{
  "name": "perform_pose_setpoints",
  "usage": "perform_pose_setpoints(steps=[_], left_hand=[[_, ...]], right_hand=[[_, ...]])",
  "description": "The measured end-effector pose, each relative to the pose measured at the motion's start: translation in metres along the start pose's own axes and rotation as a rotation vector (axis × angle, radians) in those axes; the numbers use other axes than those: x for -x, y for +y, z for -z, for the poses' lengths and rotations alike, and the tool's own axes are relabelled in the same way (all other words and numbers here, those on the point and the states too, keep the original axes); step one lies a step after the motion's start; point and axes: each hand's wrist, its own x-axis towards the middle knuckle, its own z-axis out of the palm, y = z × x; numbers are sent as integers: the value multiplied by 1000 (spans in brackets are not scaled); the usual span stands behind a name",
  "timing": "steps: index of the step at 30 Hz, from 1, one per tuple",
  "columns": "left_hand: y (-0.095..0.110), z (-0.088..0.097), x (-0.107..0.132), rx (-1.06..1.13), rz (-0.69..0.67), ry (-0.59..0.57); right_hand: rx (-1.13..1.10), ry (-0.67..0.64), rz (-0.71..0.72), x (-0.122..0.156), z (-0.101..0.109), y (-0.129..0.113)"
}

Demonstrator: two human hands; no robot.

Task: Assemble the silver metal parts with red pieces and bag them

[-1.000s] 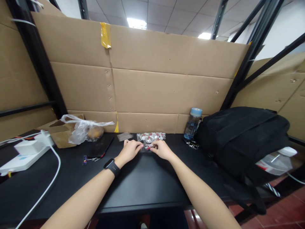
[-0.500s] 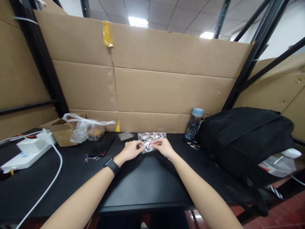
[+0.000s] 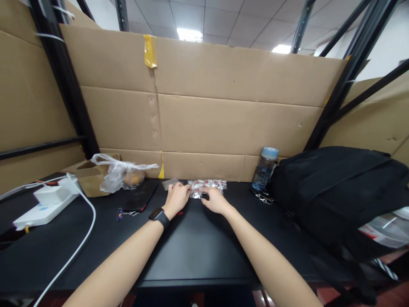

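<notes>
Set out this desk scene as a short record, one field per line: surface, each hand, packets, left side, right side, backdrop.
Surface: black table
Left hand: at the left end of the shiny packets, grip unclear; watch on the wrist
Right hand: at their near edge, thumb and forefinger apart
Packets: grouped, with red marks, partly hidden
Left side: power strip, paper bag, plastic bag
Right side: upright bottle with blue cap, black backpack
Backdrop: cardboard wall, yellow tape
</notes>
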Motion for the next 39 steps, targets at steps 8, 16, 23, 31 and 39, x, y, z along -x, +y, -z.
perform_pose_setpoints(steps=[8,16,23,31,39], left_hand=[[-26,32,6,-123,165,225],[-61,25,4,-87,264,-1],[-61,28,2,-69,273,62],[-59,36,5,-48,277,244],[-53,47,4,29,287,401]], right_hand=[[84,-73,-47,27,59,20],[145,-465,-244,38,80,42],[124,-391,-252,40,78,43],[51,-316,-243,41,83,45],[-16,-239,-203,39,83,46]])
